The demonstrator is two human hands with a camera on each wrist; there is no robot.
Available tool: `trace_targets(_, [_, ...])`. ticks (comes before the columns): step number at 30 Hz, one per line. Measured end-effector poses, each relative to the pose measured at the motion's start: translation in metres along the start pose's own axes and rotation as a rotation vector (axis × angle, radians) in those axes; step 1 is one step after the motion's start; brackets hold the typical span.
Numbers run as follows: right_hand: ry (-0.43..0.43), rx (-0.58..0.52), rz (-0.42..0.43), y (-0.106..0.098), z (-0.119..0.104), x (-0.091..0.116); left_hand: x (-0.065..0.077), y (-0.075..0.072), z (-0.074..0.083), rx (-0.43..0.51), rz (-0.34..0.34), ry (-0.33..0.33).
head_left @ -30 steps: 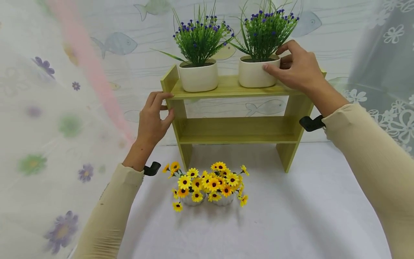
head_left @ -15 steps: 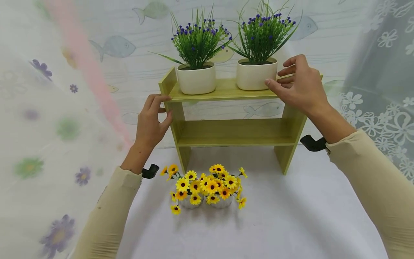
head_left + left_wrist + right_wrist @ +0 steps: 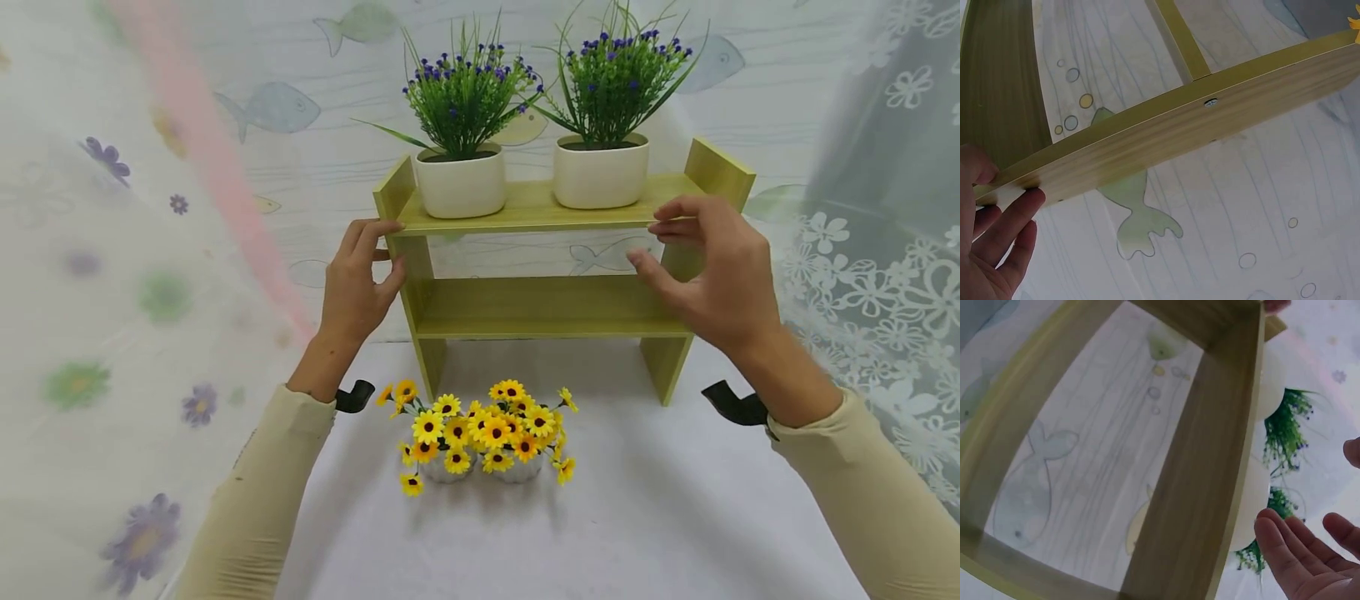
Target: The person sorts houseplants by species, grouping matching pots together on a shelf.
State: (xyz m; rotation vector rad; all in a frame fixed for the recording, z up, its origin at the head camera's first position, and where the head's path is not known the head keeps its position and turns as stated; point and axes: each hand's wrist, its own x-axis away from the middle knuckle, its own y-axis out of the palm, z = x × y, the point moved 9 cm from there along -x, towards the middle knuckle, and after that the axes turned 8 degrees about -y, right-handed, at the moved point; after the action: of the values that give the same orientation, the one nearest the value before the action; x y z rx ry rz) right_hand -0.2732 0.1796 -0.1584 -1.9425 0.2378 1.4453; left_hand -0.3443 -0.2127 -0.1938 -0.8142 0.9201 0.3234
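Note:
A wooden two-tier shelf (image 3: 551,321) stands against the backdrop. Two white oval pots, the left pot (image 3: 461,185) and the right pot (image 3: 600,175), sit on its top board with purple-flowered green plants in them. My left hand (image 3: 356,275) grips the shelf's left side just under the top board. In the left wrist view, the fingers (image 3: 1019,215) lie on the outer face of the side panel and the thumb is at its front edge. My right hand (image 3: 720,271) holds nothing, its fingers spread and gently bent in front of the shelf's right end.
Two small pots with yellow daisy-like flowers, the left flower pot (image 3: 447,468) and the right flower pot (image 3: 519,468), stand side by side on the white tabletop (image 3: 637,517) before the shelf. A fish-printed curtain (image 3: 277,179) hangs behind; lace fabric (image 3: 885,275) hangs at the right.
My right hand has let go of the right white pot and moved down and right, away from it. The left hand keeps its grip on the shelf.

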Motion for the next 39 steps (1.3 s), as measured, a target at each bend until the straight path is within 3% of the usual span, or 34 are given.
trace_targets(7, [-0.010, -0.036, 0.025, 0.010, -0.005, 0.043, 0.000, 0.000, 0.000, -0.005, 0.004, 0.000])
trace_targets(18, [0.017, -0.122, -0.068, 0.059, 0.005, 0.100, 0.001, 0.001, -0.001, 0.004, 0.040, 0.014])
trace_targets(28, [0.098, -0.340, -0.259, 0.118, 0.027, 0.145, 0.002, 0.002, -0.003, 0.004, 0.048, 0.006])
trace_targets(33, [0.038, -0.448, -0.375, 0.149, 0.028, 0.164, 0.002, 0.001, -0.003, 0.003, 0.051, -0.004])
trace_targets(39, [-0.027, -0.512, -0.544, 0.179, 0.013, 0.184, 0.002, 0.002, -0.003, -0.001, 0.051, -0.011])
